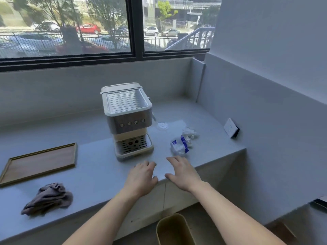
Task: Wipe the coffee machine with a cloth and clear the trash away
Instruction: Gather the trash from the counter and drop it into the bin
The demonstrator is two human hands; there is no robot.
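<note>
A cream and steel coffee machine (128,119) stands in the middle of the grey counter (92,167). To its right lie a crumpled clear wrapper with blue print (179,145), a wad of white tissue (189,133) and a small white scrap (162,125). A grey cloth (48,198) lies bunched near the front edge at the left. My left hand (142,177) and my right hand (183,172) hover palm down over the counter's front edge, just before the machine, fingers spread and holding nothing.
A wooden tray (39,162) lies at the left of the counter. On the floor below my hands stands a tan bin (174,229). A white wall socket (231,128) sits on the right wall. A window runs along the back.
</note>
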